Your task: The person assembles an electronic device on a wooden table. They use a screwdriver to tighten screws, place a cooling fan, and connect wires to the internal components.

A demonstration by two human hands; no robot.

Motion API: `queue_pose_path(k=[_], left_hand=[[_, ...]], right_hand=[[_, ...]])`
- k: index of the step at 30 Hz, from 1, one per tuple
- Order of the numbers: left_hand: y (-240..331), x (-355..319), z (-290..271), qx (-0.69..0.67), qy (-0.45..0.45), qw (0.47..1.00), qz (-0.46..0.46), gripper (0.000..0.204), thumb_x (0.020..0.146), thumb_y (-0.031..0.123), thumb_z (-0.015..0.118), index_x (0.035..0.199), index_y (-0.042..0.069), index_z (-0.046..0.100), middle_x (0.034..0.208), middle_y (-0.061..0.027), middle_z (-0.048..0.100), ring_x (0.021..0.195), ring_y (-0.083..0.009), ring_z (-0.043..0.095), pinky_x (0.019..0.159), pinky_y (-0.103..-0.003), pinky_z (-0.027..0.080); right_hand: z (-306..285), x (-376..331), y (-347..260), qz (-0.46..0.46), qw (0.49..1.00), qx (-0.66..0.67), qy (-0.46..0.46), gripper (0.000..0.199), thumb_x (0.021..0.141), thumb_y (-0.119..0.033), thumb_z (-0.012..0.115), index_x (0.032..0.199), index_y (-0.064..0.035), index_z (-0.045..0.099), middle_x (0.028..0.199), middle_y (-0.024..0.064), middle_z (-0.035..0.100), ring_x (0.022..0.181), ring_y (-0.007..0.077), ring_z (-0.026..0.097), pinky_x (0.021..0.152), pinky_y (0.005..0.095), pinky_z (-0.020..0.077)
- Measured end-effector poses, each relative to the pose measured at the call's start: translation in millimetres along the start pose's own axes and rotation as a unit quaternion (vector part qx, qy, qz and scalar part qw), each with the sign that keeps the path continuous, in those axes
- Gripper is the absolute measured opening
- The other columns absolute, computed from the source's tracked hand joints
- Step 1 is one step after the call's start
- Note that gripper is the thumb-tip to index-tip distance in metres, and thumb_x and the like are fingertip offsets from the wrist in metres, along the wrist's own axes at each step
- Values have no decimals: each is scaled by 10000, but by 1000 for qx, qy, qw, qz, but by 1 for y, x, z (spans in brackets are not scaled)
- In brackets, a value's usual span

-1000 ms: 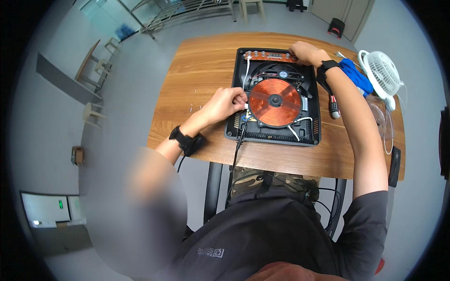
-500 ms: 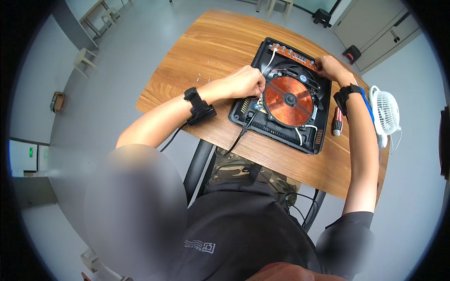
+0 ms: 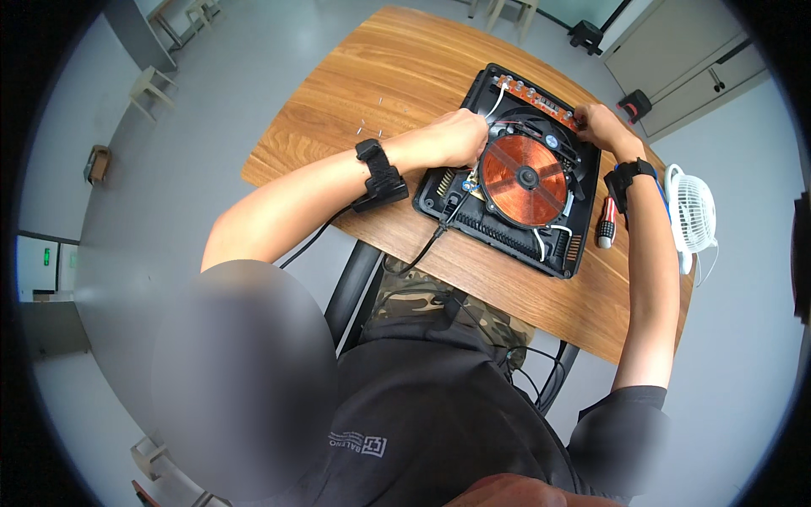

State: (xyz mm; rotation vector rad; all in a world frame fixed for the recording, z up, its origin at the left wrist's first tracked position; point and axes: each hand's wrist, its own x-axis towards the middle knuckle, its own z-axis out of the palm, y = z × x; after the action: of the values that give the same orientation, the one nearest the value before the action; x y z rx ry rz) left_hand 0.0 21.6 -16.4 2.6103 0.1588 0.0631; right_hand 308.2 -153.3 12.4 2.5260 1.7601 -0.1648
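An opened induction cooker point(image 3: 439, 190) lies on the table, its black case holding a round copper coil point(image 3: 515, 198), a black fan and an orange circuit board point(image 3: 541, 100) along the far edge. My left hand point(image 3: 463, 138) is closed at the coil's left side, near the white wire point(image 3: 497, 101); its fingertips are hidden, so what they hold cannot be made out. At the far right corner of the case, my right hand point(image 3: 601, 127) is closed with fingertips against the end of the circuit board. Whether something small is pinched there is hidden.
A red-and-grey screwdriver-like handle point(image 3: 606, 224) lies right of the case, beside a white fan point(image 3: 694, 211). Several small pale pieces point(image 3: 361, 128) lie on the wooden table point(image 3: 338, 89) at left. A black cord point(image 3: 422, 249) runs off the near edge.
My left hand has moved a little away from me and to the right, from the small parts beside the coil toward the white wire. My right hand stays at the far corner.
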Motion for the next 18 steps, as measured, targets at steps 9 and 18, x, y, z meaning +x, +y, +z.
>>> queue_pose_path(k=[9, 18], left_hand=[[-4, 2, -1, 0, -23, 1000, -6, 144, 703, 82, 835, 798, 28, 741, 821, -166, 737, 848, -313, 731, 731, -399, 565], [7, 1, -5, -5, -37, 998, -49, 168, 700, 74, 845, 803, 22, 723, 829, -162, 736, 854, -315, 727, 731, -401, 558]], right_hand=[[-3, 0, -4, 17, 1000, 2, -15, 428, 692, -79, 835, 1096, -19, 708, 1031, 200, 717, 1003, 380, 669, 889, 417, 542], [-1, -2, 0, 5, 1000, 14, -4, 370, 680, -54, 826, 1026, -5, 704, 984, 196, 719, 964, 375, 674, 852, 431, 542]])
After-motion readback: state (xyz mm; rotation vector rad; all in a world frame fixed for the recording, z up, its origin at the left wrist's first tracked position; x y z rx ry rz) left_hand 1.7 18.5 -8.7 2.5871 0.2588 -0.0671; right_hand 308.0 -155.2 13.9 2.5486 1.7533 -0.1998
